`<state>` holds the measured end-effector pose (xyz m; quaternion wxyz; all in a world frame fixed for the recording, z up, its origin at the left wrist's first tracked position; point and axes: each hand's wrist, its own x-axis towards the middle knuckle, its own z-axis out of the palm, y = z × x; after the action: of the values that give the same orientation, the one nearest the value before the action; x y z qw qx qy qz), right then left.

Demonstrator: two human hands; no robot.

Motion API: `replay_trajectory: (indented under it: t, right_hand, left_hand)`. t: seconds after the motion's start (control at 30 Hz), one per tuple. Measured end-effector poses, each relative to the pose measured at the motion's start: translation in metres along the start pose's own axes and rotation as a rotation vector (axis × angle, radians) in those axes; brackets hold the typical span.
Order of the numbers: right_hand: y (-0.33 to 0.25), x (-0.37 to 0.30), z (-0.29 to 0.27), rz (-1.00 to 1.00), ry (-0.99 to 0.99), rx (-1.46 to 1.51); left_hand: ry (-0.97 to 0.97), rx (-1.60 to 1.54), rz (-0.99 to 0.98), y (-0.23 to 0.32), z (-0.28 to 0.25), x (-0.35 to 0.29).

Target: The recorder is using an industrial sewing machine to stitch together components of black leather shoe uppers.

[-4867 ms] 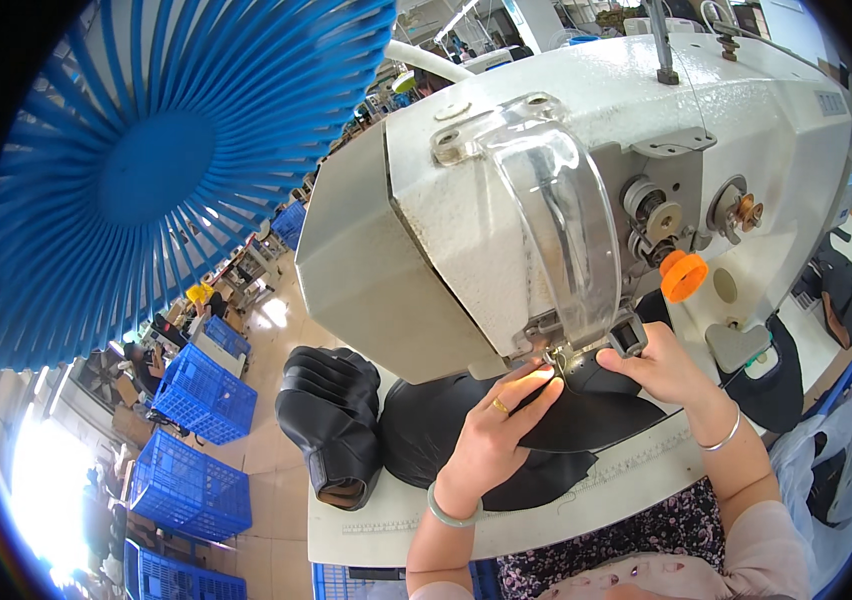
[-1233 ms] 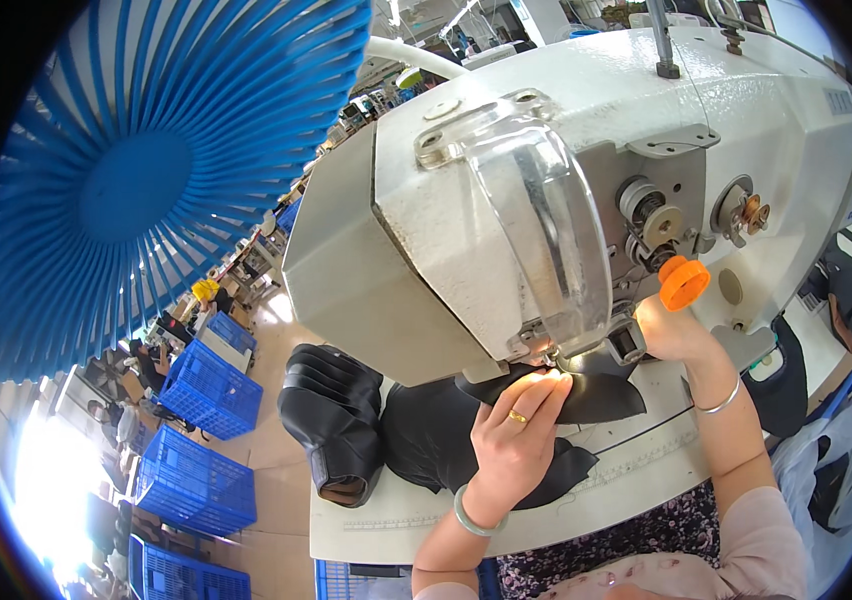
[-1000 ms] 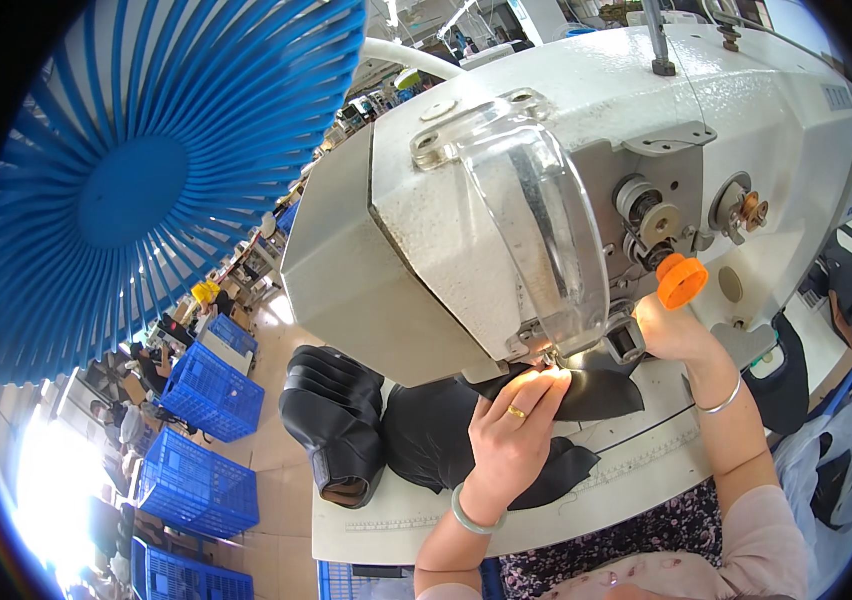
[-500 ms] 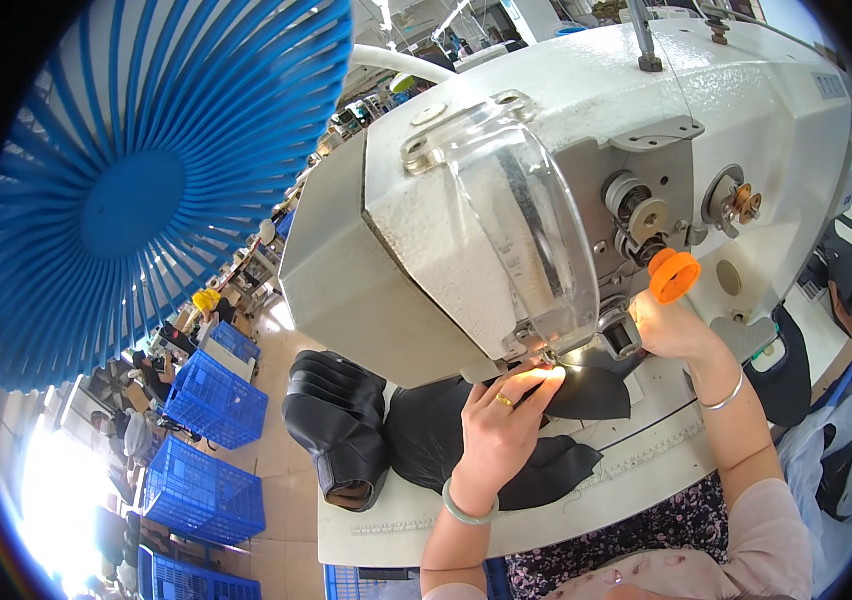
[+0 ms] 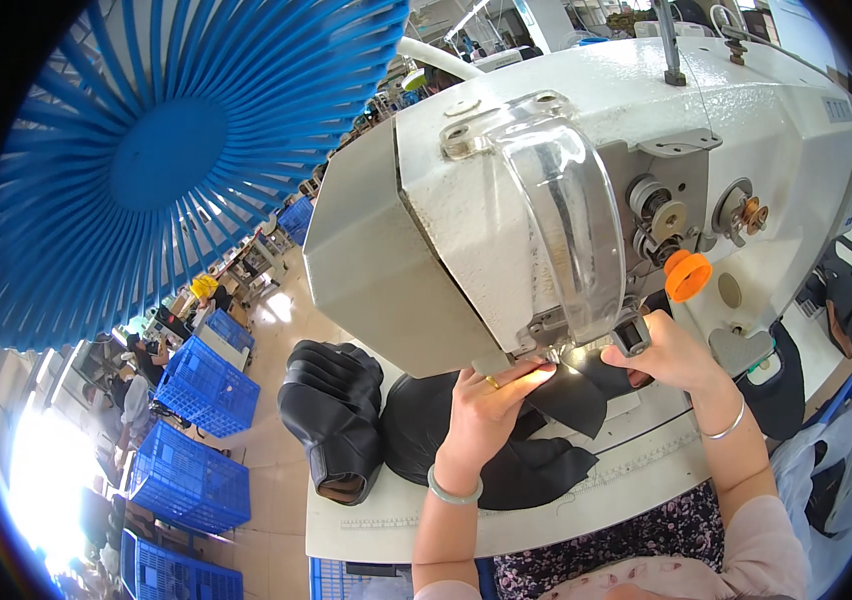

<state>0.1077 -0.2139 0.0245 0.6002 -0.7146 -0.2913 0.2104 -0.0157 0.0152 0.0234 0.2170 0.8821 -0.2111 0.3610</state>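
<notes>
A black leather-like piece (image 5: 573,402) lies under the needle area of a white sewing machine (image 5: 466,200), lit by a small lamp. My left hand (image 5: 483,412) grips its left side, with fingers pressed together close to the needle. On the far right side, my right hand (image 5: 674,352) pinches the same piece between thumb and fingers, just behind the presser area. Part of the right fingers is hidden by the machine's parts. More black material (image 5: 426,425) is bunched beneath and beside my left hand.
Stacked black leather-like pieces (image 5: 331,415) sit at the table's left edge. A ruler strip (image 5: 636,462) runs along the white table (image 5: 386,540). A blue fan (image 5: 171,155) looms at upper left. Blue crates (image 5: 191,475) stand on the floor; a clear plastic bag (image 5: 796,480) hangs at right.
The view has shifted, so the machine sits lower and farther right. My right hand has come nearer, its thumb now showing on the black piece. The piece has turned slightly; my left fingers stay by the needle.
</notes>
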Motion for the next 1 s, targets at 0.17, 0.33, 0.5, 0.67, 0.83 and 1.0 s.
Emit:
replay_trajectory:
  t: [0.17,0.33,0.5,0.67,0.83,1.0]
  right_hand:
    - [0.002,-0.008,0.002,0.02,-0.04,0.052]
    - [0.005,-0.01,0.006,-0.142,-0.095,0.176]
    - [0.009,-0.011,0.0,-0.141,-0.171,-0.014]
    - [0.011,-0.016,0.008,-0.085,-0.121,0.045]
    - [0.011,-0.02,0.018,-0.045,0.004,0.051]
    - [0.013,-0.025,0.029,-0.084,0.051,0.081]
  left_hand:
    - [0.169,0.319,0.007,0.041,0.012,0.0]
    - [0.132,0.356,-0.052,0.059,0.03,-0.003]
    - [0.114,-0.052,-0.183,0.043,0.018,-0.01]
    - [0.092,0.179,-0.04,0.048,0.02,-0.01]
    - [0.096,0.201,0.016,0.044,0.017,-0.007]
    - [0.07,0.131,0.021,0.037,0.015,-0.004]
